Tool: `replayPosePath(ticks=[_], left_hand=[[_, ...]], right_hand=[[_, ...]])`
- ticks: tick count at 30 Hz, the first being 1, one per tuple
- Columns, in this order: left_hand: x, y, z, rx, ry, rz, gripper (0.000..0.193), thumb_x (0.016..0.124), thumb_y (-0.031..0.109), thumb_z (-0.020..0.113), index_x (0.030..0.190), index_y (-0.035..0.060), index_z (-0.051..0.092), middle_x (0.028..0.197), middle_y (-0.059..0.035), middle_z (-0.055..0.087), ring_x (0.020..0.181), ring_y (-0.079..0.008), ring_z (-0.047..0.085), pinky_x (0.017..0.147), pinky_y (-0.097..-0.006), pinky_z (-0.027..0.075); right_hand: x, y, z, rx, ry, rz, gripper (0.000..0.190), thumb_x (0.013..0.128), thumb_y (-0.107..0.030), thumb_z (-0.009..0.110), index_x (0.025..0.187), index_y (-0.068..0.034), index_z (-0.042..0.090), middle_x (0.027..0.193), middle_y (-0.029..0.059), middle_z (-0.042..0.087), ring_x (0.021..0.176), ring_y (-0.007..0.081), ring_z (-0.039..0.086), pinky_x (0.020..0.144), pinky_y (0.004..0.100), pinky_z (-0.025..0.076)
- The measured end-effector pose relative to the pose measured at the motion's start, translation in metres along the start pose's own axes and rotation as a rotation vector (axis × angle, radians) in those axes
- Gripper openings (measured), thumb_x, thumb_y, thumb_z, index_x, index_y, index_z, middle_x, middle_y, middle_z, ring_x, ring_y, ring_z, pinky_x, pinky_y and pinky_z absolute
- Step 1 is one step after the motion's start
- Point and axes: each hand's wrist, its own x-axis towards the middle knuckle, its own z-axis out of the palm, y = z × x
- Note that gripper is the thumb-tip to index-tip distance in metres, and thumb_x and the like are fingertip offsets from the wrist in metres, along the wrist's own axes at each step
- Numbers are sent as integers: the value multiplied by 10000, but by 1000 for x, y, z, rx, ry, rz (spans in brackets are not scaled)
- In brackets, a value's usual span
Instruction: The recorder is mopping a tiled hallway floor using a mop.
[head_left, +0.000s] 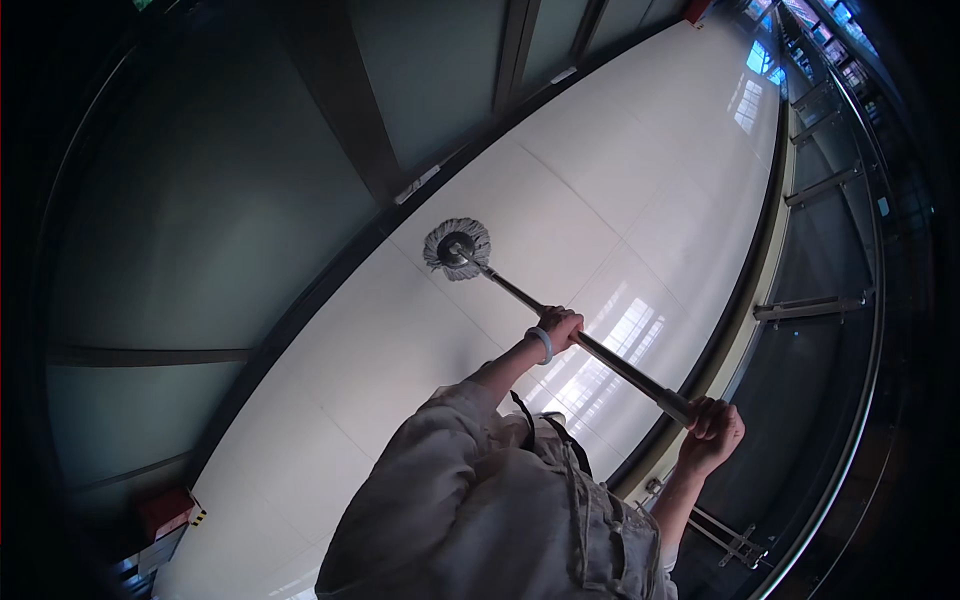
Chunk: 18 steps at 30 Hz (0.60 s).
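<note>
A round string mop head (457, 249) with grey strands rests on the pale tiled floor, close to the dark skirting on the left. Its metal handle (622, 365) slants down to the right across the view. Around the middle of that handle my left hand (561, 328) is closed, with a light bangle (541, 345) on its wrist. My right hand (716, 431) grips the dark end of the handle, near the railing side.
Frosted panels (202, 225) in dark frames line the left side. A railing (874, 315) with glass panels and metal brackets runs along the right. Red boxes stand at the wall, one low on the left (165, 514), another far ahead (696, 10). Light reflects off the floor tiles (555, 195).
</note>
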Motion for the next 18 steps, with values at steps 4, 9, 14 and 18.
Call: replayPosePath(ticks=[4,9,14,18], left_hand=[[-61,-36,-21,47,8,-115,211,613,126,742,734,152,571,716,-31,590,752,-257,578,701,-388,425],[-130,-84,-27,122,-68,-249,124,654,52,649,674,151,576,695,-49,552,749,-277,555,688,-400,423],[-147,-24,-7,166,-264,-209,142,661,60,635,706,190,601,759,-30,556,834,-268,531,749,-397,383],[-164,76,68,57,-377,-8,188,659,25,612,738,194,592,740,-15,544,840,-247,515,784,-369,332]], right_hand=[[-24,32,8,52,13,168,480,935,-203,458,484,-72,358,453,45,400,444,178,446,648,354,437],[-96,66,17,100,42,353,458,908,-186,506,491,-14,431,491,67,434,524,203,481,721,366,448],[-151,32,-12,39,228,317,472,898,-206,493,470,-35,392,462,59,405,492,197,458,688,358,428],[-221,-40,-79,-51,455,125,482,908,-227,482,469,-54,386,426,29,353,425,164,407,599,342,407]])
